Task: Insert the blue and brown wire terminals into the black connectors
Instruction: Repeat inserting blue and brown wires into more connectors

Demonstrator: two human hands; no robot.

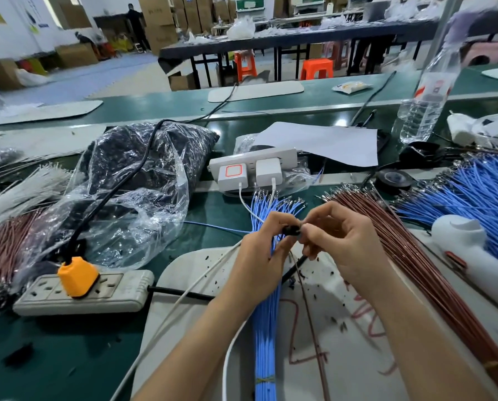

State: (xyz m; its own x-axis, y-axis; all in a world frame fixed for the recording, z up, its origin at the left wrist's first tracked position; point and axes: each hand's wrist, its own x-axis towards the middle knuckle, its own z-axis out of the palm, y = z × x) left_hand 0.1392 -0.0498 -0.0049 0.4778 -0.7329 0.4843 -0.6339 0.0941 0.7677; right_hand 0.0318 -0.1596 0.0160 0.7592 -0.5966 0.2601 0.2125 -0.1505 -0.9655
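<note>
My left hand (263, 257) pinches a small black connector (291, 230) above the white work mat (357, 357). Right against it, my right hand (342, 241) pinches a thin brown wire (310, 311) whose end meets the connector; the wire trails down over the mat. A bundle of blue wires (266, 342) lies under my left hand, its metal terminals fanned out at the far end. On the right lies a long bundle of brown wires (410, 250), with a larger heap of blue wires (479, 198) beyond it. The wire's terminal is hidden by my fingers.
A plastic bag of black connectors (138, 175) sits at the left. A grey power strip (83, 293) with an orange plug lies front left, a white strip with chargers (253, 166) behind my hands. A water bottle (424, 111), black tape roll (394, 179) and white tool (473, 256) stand right.
</note>
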